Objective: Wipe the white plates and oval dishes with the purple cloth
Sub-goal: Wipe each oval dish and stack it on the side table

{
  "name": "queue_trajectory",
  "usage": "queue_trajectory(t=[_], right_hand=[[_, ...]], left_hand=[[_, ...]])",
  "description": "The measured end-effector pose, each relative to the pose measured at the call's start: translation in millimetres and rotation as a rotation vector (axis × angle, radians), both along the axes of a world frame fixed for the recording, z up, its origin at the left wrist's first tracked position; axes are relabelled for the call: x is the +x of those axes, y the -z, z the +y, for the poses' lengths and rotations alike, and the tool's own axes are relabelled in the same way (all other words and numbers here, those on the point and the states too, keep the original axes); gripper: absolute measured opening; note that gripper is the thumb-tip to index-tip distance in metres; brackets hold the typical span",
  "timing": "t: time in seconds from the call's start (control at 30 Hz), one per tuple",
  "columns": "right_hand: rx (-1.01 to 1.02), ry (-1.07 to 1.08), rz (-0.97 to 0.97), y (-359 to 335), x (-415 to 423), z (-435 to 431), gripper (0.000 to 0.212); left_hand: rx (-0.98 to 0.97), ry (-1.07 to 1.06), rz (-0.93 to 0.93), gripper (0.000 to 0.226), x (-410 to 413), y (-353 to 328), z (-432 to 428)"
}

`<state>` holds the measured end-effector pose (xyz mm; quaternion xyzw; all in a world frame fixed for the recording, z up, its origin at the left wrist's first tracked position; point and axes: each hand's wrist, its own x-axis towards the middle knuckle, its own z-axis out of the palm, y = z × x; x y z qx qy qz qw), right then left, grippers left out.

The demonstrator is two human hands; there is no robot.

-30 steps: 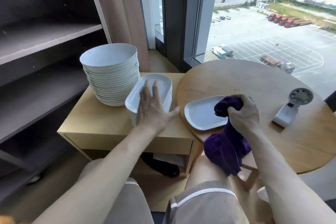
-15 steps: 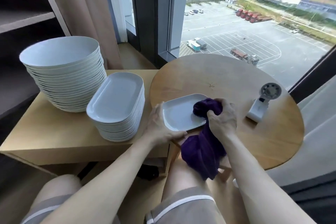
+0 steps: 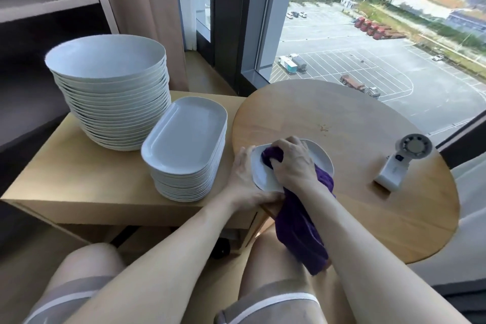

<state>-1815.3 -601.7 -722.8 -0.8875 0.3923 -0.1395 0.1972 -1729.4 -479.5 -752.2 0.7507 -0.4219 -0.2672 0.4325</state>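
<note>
One white oval dish [image 3: 319, 159] lies at the near left edge of the round wooden table [image 3: 355, 123]. My right hand [image 3: 294, 163] grips the bunched purple cloth [image 3: 302, 229] and presses it onto the dish's left part; the cloth's tail hangs down over the table edge. My left hand [image 3: 244, 179] holds the dish's left rim, thumb at its near edge. A stack of oval dishes [image 3: 184, 139] and a tall stack of round white plates [image 3: 110, 92] stand on the low wooden cabinet [image 3: 65, 173] to the left.
A small white handheld fan [image 3: 402, 163] stands on the right side of the round table. Dark shelves [image 3: 39, 5] rise at the left, and a curtain and a tall window stand behind. My knees are below the table edge.
My left hand left the oval stack and took hold of the single dish's rim. My right hand moved the cloth leftward across the dish. The view turned right and drew closer.
</note>
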Motion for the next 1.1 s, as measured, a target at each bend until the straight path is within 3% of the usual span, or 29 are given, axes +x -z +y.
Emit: queue_trajectory(t=[0.1, 0.23, 0.33, 0.43, 0.57, 0.8, 1.03, 1.1], right_hand=[[-0.029, -0.208, 0.038, -2.6, 5.3, 16.1, 0.029], [0.035, -0.347, 0.124, -12.5, 1.6, 19.2, 0.032], [0.104, -0.396, 0.195, -18.9, -19.8, 14.7, 0.032], [0.113, -0.325, 0.186, -19.3, -49.6, 5.2, 0.026], [-0.013, -0.08, 0.225, -18.5, -67.2, -25.6, 0.019], [-0.058, 0.27, 0.196, -0.7, -19.9, -40.0, 0.018], [-0.063, 0.003, 0.12, 2.1, 6.3, -10.2, 0.017], [-0.011, -0.092, 0.074, 1.1, 4.7, -0.3, 0.022]], left_hand=[[-0.012, 0.008, -0.062, 0.114, 2.5, 3.3, -4.0], [0.053, 0.056, 0.003, 0.135, 7.7, 12.0, -1.8], [0.057, 0.033, 0.059, 0.135, 5.6, 12.7, -0.3], [0.018, 0.001, 0.02, 0.129, 1.8, 9.7, 1.2], [0.04, 0.001, -0.011, 0.127, 1.9, 5.7, 0.0], [0.038, -0.019, -0.021, 0.128, -2.3, 9.7, -1.0], [0.03, -0.031, -0.025, 0.133, -1.7, 10.4, -3.6], [-0.02, 0.004, -0.075, 0.119, -1.7, 8.8, -3.2]])
